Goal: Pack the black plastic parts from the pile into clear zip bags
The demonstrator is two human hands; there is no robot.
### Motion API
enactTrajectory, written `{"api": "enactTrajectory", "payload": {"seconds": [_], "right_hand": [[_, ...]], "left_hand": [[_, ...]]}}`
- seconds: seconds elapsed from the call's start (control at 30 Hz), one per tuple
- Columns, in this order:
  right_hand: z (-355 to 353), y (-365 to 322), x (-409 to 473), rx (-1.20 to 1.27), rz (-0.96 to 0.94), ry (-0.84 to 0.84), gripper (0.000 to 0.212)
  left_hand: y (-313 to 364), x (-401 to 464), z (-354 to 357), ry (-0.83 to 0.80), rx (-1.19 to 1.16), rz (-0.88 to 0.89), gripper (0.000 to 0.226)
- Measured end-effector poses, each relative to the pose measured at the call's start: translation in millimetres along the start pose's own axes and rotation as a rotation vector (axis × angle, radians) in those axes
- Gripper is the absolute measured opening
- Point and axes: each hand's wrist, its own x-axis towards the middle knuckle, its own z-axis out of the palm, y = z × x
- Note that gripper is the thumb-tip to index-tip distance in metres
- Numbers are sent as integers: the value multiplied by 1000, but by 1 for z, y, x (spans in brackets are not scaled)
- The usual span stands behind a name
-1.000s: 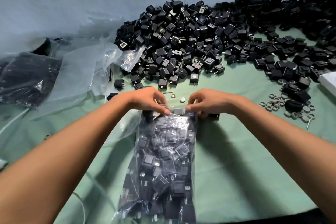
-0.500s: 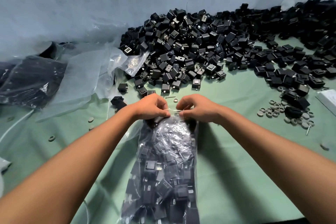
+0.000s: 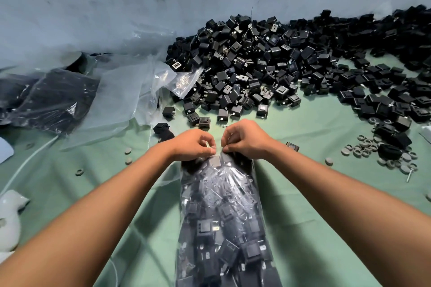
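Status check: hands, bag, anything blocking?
Left hand and right hand both pinching the mouth of the full zip bag. Pile of black parts beyond, untouched. Nothing blocking.

Both bare forearms reach forward from the lower corners and converge toward the middle, elbows out of sight. The left hand point(image 3: 194, 144) lies knuckles up, wrist straight, its fingers curled under and its thumb and forefinger pressed together in a pinch on the top edge of the clear zip bag point(image 3: 224, 216). The right hand point(image 3: 245, 140) mirrors it, back of the hand up, fingers bent tightly with the thumb and forefinger tips pinching the same edge. The 2 hands sit just beside each other, fingertips nearly touching at the middle of the bag's mouth. Both wrists hover low, forearms angled slightly downward toward the hands.
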Motion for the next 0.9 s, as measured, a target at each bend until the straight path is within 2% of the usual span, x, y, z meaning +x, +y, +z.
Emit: {"api": "enactTrajectory", "payload": {"seconds": [0.07, 0.2, 0.3, 0.4, 0.47, 0.57, 0.67, 0.77, 0.9], "right_hand": [[3, -1, 2, -45, -33, 3, 16], [2, -1, -1, -88, -76, 95, 19], [2, -4, -6, -106, -59, 164, 22], [-11, -8, -9, -262, 84, 250, 16], [-25, -7, -11, -340, 233, 226, 26], [-32, -2, -18, -176, 427, 91, 48], [-25, 5, -27, 75, 565, 19, 51], [-20, 16, -30, 147, 540, 44, 38], [-11, 29, -32, 107, 454, 134, 42]], "left_hand": [[1, -2, 4, 7, 5, 3, 6], [10, 1, 14, 103, -16, 31, 19], [13, 4, 17, 99, -82, 16, 23], [16, 7, 18, 76, -103, -20, 24], [20, 9, 17, 57, -106, -47, 22], [31, 15, 18, 29, -94, -10, 13], [42, 22, 26, 19, -36, 48, 17], [45, 27, 30, 44, 4, 37, 14], [46, 32, 32, 74, 21, 3, 22]]}}
